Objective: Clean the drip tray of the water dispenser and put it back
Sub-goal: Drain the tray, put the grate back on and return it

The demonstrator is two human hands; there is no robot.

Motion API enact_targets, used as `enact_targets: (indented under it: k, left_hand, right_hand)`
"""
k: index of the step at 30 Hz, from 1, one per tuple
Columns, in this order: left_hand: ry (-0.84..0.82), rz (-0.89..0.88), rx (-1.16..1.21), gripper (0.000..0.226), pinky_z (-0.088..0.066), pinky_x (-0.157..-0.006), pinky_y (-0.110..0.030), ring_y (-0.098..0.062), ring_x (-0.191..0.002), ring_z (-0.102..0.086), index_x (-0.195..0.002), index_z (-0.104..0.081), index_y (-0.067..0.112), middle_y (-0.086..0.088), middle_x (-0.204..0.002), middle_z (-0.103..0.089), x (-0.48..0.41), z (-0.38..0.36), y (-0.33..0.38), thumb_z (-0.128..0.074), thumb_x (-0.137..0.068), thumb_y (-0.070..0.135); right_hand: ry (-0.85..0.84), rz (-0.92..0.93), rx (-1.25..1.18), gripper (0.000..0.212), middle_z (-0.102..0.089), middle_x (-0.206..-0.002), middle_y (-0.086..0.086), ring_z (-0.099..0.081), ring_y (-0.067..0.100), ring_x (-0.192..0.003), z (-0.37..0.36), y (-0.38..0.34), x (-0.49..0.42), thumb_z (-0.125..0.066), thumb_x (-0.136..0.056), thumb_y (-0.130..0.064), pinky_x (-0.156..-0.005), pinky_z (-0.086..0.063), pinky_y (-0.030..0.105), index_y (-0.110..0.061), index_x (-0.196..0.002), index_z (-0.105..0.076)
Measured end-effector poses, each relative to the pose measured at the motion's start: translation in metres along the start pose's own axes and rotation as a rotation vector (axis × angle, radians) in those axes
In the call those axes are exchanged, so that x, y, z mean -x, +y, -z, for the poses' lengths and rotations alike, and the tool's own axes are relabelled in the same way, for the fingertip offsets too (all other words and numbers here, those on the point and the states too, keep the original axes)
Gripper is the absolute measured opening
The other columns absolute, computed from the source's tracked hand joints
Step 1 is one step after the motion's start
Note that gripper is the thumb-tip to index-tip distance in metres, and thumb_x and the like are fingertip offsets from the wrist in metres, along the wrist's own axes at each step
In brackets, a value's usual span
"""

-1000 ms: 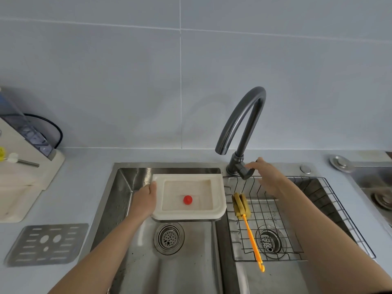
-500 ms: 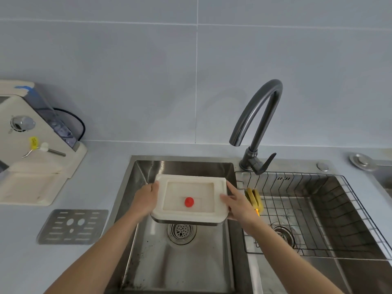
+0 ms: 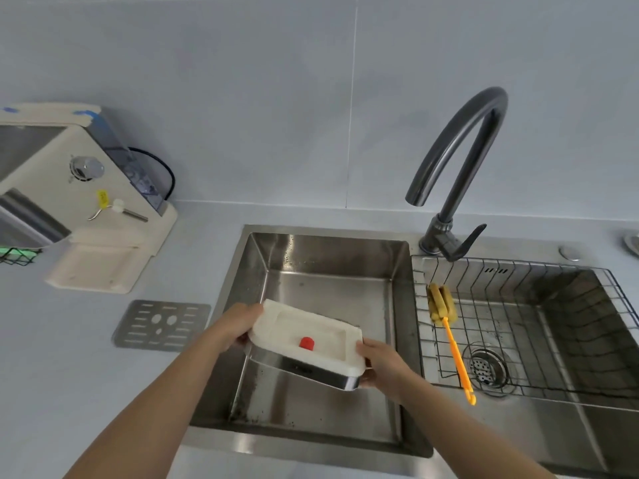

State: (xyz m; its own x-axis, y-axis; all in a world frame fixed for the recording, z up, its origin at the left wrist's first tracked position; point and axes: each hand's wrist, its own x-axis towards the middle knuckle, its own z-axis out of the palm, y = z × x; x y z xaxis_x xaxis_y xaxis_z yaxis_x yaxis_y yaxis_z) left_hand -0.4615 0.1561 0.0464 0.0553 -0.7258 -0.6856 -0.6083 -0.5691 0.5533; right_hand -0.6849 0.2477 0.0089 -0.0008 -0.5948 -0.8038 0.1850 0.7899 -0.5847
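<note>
The white drip tray (image 3: pixel 321 328), with a small red float in its recess and a shiny metal underside, hangs tilted over the left sink basin (image 3: pixel 328 257), its right end lower. My left hand (image 3: pixel 237 324) grips its left edge. Its right end rests in the grip of my right hand (image 3: pixel 382 366). The cream water dispenser (image 3: pixel 74 202) stands on the counter at the far left, its base slot bare. The tray's metal grille (image 3: pixel 160 324) lies flat on the counter in front of the dispenser.
A dark gooseneck tap (image 3: pixel 456 167) rises behind the sinks. The right basin holds a wire rack (image 3: pixel 518 305) with a yellow sponge brush (image 3: pixel 446 319) on an orange handle. A black wire basket edge (image 3: pixel 15 254) shows at far left.
My right hand left the tap handle and took the tray's right edge. The tray came toward me and to the left and now tilts down on its right. The view shifted left.
</note>
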Motion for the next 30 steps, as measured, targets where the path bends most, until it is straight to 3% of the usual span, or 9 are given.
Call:
enact_targets:
  k: [3,7,11,14,19,21,23,26,30]
  left_hand:
    - [0.005,-0.020,0.039,0.024,-0.032,-0.039,-0.018,-0.017,-0.044,-0.040,-0.067,-0.048,0.005,-0.007,-0.056,-0.042,-0.001,0.009,0.012,-0.047,-0.089,0.014]
    - [0.020,-0.105,0.030,0.019,-0.044,-0.046,-0.021,-0.015,-0.061,-0.051,-0.082,-0.055,0.004,-0.007,-0.073,-0.054,0.005,0.017,0.050,-0.055,-0.088,0.022]
    - [0.159,-0.225,-0.096,0.026,-0.033,-0.045,-0.022,-0.014,-0.052,-0.044,-0.065,-0.052,0.009,-0.004,-0.062,-0.047,0.008,0.019,0.093,-0.060,-0.082,0.026]
    - [0.221,-0.276,-0.282,0.032,-0.031,-0.049,-0.024,-0.017,-0.054,-0.046,-0.053,-0.045,0.016,-0.001,-0.056,-0.046,0.006,0.014,0.115,-0.057,-0.080,0.027]
    - [0.188,-0.228,-0.567,0.031,-0.036,-0.063,-0.024,-0.024,-0.072,-0.052,-0.051,-0.045,0.016,-0.003,-0.065,-0.051,0.001,-0.005,0.124,-0.052,-0.077,0.030]
    - [0.186,-0.226,-0.631,0.024,-0.041,-0.070,-0.027,-0.026,-0.080,-0.057,-0.058,-0.054,0.014,-0.006,-0.079,-0.060,0.000,-0.012,0.123,-0.050,-0.074,0.031]
    - [0.206,-0.223,-0.677,0.026,-0.044,-0.077,-0.030,-0.028,-0.094,-0.060,-0.083,-0.064,0.012,-0.009,-0.102,-0.065,-0.001,-0.020,0.121,-0.048,-0.075,0.030]
    - [0.251,-0.215,-0.760,0.028,-0.040,-0.077,-0.030,-0.028,-0.104,-0.059,-0.097,-0.064,0.010,-0.010,-0.113,-0.064,0.001,-0.030,0.121,-0.047,-0.077,0.021]
    - [0.229,-0.242,-0.720,0.024,-0.039,-0.074,-0.028,-0.027,-0.091,-0.061,-0.066,-0.057,0.012,-0.010,-0.098,-0.066,0.009,-0.028,0.124,-0.047,-0.080,0.028]
  right_hand:
    - [-0.005,-0.108,-0.139,0.027,-0.057,-0.092,0.016,-0.055,0.026,-0.073,-0.006,-0.001,-0.004,-0.038,-0.097,-0.009,-0.073,-0.047,0.049,0.002,-0.120,-0.048]
    - [-0.045,-0.176,-0.294,0.016,-0.056,-0.084,0.015,-0.055,0.027,-0.072,-0.015,-0.008,-0.009,-0.035,-0.098,-0.007,-0.058,-0.047,0.043,0.000,-0.109,-0.044]
    - [-0.078,-0.212,-0.392,0.018,-0.058,-0.080,0.015,-0.055,0.027,-0.067,-0.027,-0.013,-0.016,-0.032,-0.096,-0.001,-0.039,-0.055,0.035,0.002,-0.097,-0.049]
    - [-0.075,-0.258,-0.401,0.028,-0.056,-0.077,0.015,-0.052,0.026,-0.065,-0.035,-0.011,-0.020,-0.023,-0.094,0.002,-0.038,-0.055,0.036,0.002,-0.090,-0.051]
    - [-0.091,-0.336,-0.354,0.035,-0.060,-0.083,0.018,-0.059,0.027,-0.070,-0.043,0.010,-0.029,-0.023,-0.093,-0.002,-0.042,-0.055,0.033,0.000,-0.106,-0.056]
    - [-0.107,-0.361,-0.356,0.031,-0.059,-0.084,0.019,-0.058,0.028,-0.070,-0.044,0.016,-0.029,-0.026,-0.094,-0.003,-0.041,-0.055,0.033,0.000,-0.101,-0.057]
    - [-0.136,-0.385,-0.363,0.028,-0.060,-0.085,0.020,-0.059,0.029,-0.070,-0.047,0.021,-0.029,-0.030,-0.094,-0.005,-0.040,-0.055,0.033,0.001,-0.097,-0.057]
    - [-0.178,-0.411,-0.355,0.023,-0.061,-0.082,0.019,-0.064,0.029,-0.059,-0.056,0.026,-0.028,-0.039,-0.093,-0.011,-0.039,-0.054,0.031,0.000,-0.099,-0.058]
    - [-0.148,-0.370,-0.355,0.030,-0.062,-0.073,0.019,-0.064,0.028,-0.050,-0.051,0.016,-0.023,-0.032,-0.094,-0.012,-0.034,-0.052,0.029,0.003,-0.099,-0.057]
